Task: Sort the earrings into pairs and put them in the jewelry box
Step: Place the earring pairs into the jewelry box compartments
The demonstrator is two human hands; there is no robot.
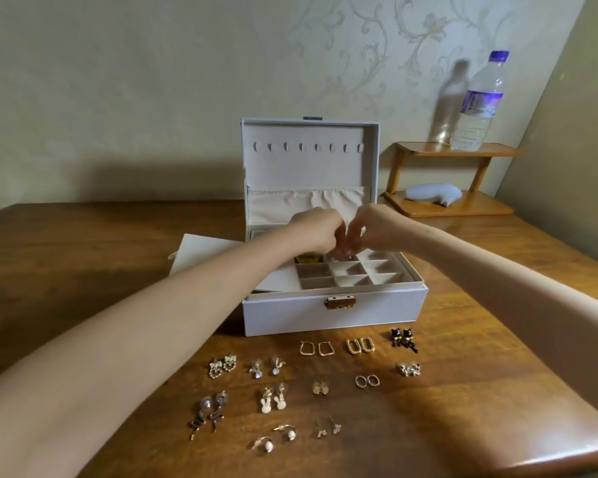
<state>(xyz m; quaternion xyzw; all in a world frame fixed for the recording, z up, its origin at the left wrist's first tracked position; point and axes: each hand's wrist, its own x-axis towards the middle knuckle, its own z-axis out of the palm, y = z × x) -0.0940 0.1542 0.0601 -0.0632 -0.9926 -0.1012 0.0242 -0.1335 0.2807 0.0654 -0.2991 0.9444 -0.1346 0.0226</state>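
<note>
Fingers (329,246) of my left hand (316,232) and right hand (373,229) curled together, pinching what seemed an earring (339,254) over the box's (332,313) back cells; I feared a slip would drop it into the wrong cell.

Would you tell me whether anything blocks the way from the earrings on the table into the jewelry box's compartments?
Nothing visible does: the lid stands open and the front compartments are empty. Only the box's front wall separates them from the earrings.

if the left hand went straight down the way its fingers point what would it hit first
Likely the back-row compartment of the jewelry box just beneath the left hand; depth is unclear.
</note>
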